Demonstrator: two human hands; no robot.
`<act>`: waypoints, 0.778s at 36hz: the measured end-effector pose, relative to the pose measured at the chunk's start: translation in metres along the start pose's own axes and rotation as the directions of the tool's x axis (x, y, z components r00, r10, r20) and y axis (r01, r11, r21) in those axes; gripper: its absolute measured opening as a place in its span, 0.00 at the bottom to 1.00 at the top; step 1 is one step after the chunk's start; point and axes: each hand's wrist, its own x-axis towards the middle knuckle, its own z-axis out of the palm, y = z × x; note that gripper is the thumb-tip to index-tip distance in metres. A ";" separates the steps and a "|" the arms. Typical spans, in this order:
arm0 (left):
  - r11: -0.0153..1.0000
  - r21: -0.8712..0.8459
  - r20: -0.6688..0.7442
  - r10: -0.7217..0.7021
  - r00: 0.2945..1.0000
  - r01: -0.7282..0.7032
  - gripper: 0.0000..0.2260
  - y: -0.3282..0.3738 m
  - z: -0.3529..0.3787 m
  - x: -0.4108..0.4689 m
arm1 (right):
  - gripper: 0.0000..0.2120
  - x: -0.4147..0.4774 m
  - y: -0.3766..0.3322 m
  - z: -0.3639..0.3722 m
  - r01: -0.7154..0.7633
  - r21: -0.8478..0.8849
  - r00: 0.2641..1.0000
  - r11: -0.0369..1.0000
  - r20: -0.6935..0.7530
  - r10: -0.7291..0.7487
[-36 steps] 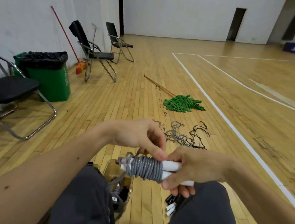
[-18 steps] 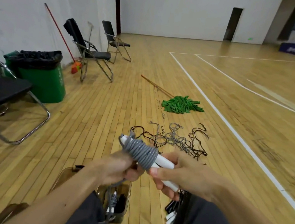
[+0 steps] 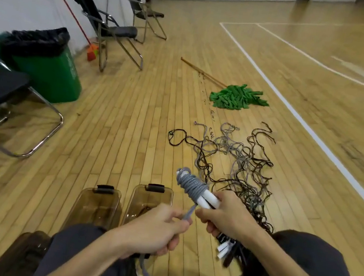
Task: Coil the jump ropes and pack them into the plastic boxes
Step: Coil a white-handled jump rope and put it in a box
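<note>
Head view, itemised.

1. Grey jump rope (image 3: 190, 186): wound in tight turns round its paired white handles (image 3: 210, 200). I hold it up in front of my knees, above the floor and just right of the boxes. It is not yet packed.
2. Right hand (image 3: 228, 217): fingers curled round the bare ends of the handles. The bundle tilts up and away from me, which leaves the turns exposed for winding.
3. Left hand (image 3: 159, 226): closed in a fist round the rope's free tail, drawn taut from the coil. The slack end hangs below the fist, between my knees. I judge the tension is what stops the turns loosening.
4. Plastic boxes (image 3: 80, 203): two, tinted and lidless, side by side on the floor ahead of my left knee, close enough for an easy drop. I cannot tell what they contain.
5. Loose ropes (image 3: 238, 164): a dark and grey tangle on the floor beyond my right hand, uncoiled.
6. Green mop (image 3: 235, 97): lying on the floor well beyond the tangle.
</note>
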 end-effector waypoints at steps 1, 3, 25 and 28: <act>0.997 0.081 -0.015 0.010 1.000 -0.008 0.10 -0.001 -0.002 0.001 | 0.06 0.004 0.007 0.002 -0.023 -0.021 1.000 1.000 0.001 0.023; 0.958 0.285 -0.052 0.053 0.997 -0.036 0.11 -0.002 -0.005 0.001 | 0.07 0.007 0.018 0.007 -0.061 -0.072 0.998 0.996 0.028 0.064; 0.460 0.856 0.084 0.327 0.941 -0.236 0.13 0.085 0.000 0.028 | 0.04 -0.011 0.028 -0.021 -0.147 -0.091 0.937 0.985 0.305 0.169; 0.508 0.813 0.149 0.290 0.945 -0.284 0.15 0.088 0.003 0.031 | 0.04 -0.022 0.025 -0.024 -0.142 -0.116 0.891 0.983 0.417 0.178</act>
